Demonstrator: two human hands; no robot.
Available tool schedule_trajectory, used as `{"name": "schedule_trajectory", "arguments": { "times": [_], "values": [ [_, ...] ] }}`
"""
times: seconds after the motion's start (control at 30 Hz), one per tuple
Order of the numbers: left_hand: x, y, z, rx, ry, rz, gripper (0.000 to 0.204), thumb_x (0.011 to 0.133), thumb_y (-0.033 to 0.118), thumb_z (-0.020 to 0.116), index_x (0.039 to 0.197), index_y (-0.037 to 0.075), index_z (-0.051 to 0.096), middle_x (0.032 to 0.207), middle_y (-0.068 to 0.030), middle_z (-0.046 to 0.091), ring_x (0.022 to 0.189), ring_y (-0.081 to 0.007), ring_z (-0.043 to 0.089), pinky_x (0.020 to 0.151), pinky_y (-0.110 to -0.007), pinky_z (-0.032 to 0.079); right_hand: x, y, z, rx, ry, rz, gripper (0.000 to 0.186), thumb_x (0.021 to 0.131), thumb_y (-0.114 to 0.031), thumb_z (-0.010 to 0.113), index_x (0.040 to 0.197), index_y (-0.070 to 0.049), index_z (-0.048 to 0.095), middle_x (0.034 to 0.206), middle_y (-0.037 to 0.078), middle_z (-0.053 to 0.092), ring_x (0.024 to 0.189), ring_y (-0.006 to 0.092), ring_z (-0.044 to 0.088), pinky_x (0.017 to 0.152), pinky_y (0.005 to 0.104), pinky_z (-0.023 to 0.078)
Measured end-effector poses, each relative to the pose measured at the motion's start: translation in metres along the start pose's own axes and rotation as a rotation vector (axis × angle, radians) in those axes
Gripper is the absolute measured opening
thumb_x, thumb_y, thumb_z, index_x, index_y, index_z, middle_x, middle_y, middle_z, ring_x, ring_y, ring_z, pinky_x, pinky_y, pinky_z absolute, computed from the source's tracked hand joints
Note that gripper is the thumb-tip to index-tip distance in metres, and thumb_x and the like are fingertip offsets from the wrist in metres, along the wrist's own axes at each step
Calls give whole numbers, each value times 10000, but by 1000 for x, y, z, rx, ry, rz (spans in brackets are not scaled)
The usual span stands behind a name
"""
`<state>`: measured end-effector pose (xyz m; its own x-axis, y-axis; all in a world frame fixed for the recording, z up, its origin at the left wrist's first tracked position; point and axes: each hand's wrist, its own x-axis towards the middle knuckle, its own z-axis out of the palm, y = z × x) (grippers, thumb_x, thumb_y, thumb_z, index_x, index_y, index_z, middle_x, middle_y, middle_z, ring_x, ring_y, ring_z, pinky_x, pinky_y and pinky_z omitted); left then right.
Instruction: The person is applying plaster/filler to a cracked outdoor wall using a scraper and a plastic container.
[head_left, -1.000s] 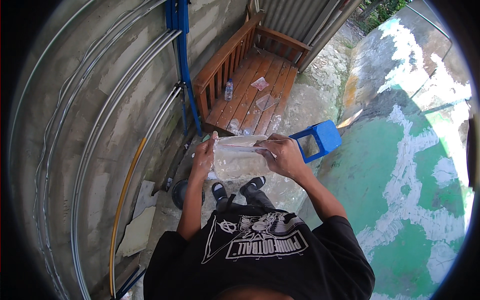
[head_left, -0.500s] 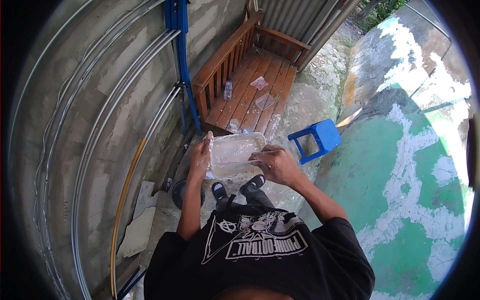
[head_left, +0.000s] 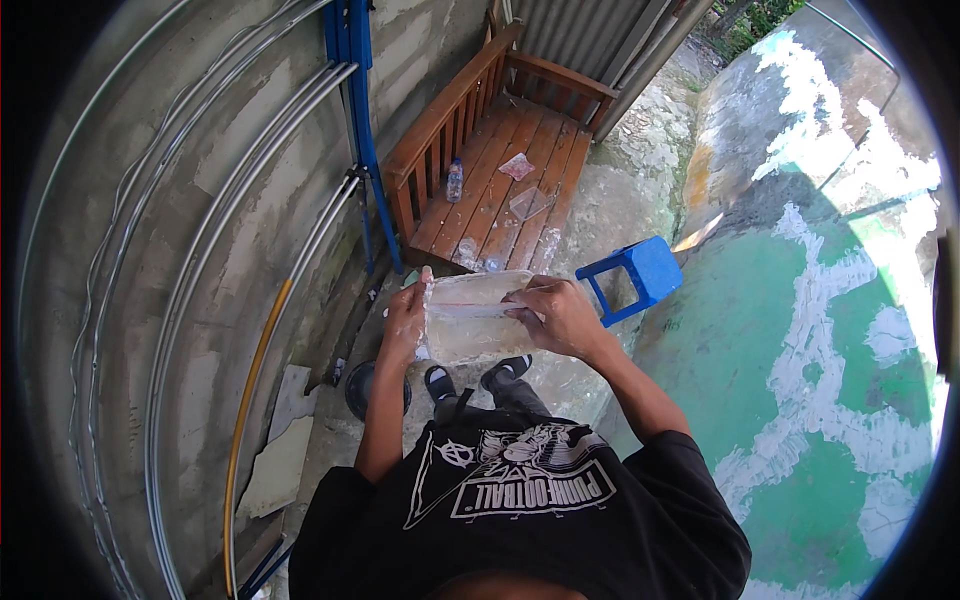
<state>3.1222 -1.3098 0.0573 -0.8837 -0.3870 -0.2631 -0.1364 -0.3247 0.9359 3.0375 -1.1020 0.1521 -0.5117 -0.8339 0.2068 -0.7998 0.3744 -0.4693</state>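
In front of my body is a clear rectangular plastic container (head_left: 470,340), its rim and walls smeared with white residue. My left hand (head_left: 405,318) grips its left end, with the thumb up at the rim. My right hand (head_left: 553,312) is closed with fingertips pinched on a thin, pale strip (head_left: 465,308) that stretches across the container toward its left side. Whether this strip is a stick or a scraper edge, I cannot tell. Whitish smears mark my fingers.
Beyond the container stands a wooden bench (head_left: 500,170) holding a plastic bottle (head_left: 455,181), a reddish packet (head_left: 517,166) and a clear lid-like tray (head_left: 530,204). A blue plastic stool (head_left: 645,275) is to the right. A dark bucket (head_left: 362,390) sits by my left forearm, near the wall pipes.
The container has tilted, showing more of its near wall. My right hand and the thin strip have shifted slightly away from my body across it. My left hand keeps its grip.
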Motion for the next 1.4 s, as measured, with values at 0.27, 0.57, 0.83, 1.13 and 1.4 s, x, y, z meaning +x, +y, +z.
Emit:
{"name": "schedule_trajectory", "arguments": {
  "times": [0.27, 0.57, 0.83, 1.13, 1.4],
  "values": [
    [-9, 8, 1, 11, -22, 67, 461, 955, 400, 464, 907, -30, 623, 744, -6, 577, 657, -62, 457, 612, -236, 414, 10, -7, 9, -184, 131, -149, 196, 673, -54, 602, 859, -71, 660, 772, 87, 659, 742, 248, 610, 621, 357, 509],
    [-4, -5, -6, -24, 96, -16, 488, 942, 432, 475, 871, -25, 630, 743, -12, 582, 654, -66, 477, 604, -251, 417, -15, -13, 16, -111, 39, -183, 269, 655, -36, 660, 922, -74, 662, 813, 57, 670, 754, 234, 618, 651, 350, 516],
    [-6, 1, 1, 34, 94, 47, 505, 945, 448, 456, 883, -19, 638, 747, -17, 597, 665, -69, 486, 623, -238, 420, -11, -18, -24, 21, -21, -46, 216, 679, -32, 672, 895, -26, 666, 742, 125, 639, 695, 281, 614, 610, 376, 497],
    [-8, 4, 1, 61, 33, -22, 498, 949, 441, 452, 887, -17, 637, 775, -21, 602, 679, -69, 499, 635, -242, 424, -10, -4, -3, -27, -90, 10, 222, 680, -24, 653, 902, -32, 670, 751, 150, 622, 689, 315, 608, 627, 398, 483],
    [-6, -6, -7, 55, 7, 65, 477, 957, 402, 455, 948, -42, 630, 811, -51, 621, 714, -75, 519, 667, -253, 443, 11, -13, -4, -136, 91, -57, 178, 703, -72, 662, 880, -45, 667, 741, 127, 626, 718, 292, 612, 638, 372, 503]
  ]
}}
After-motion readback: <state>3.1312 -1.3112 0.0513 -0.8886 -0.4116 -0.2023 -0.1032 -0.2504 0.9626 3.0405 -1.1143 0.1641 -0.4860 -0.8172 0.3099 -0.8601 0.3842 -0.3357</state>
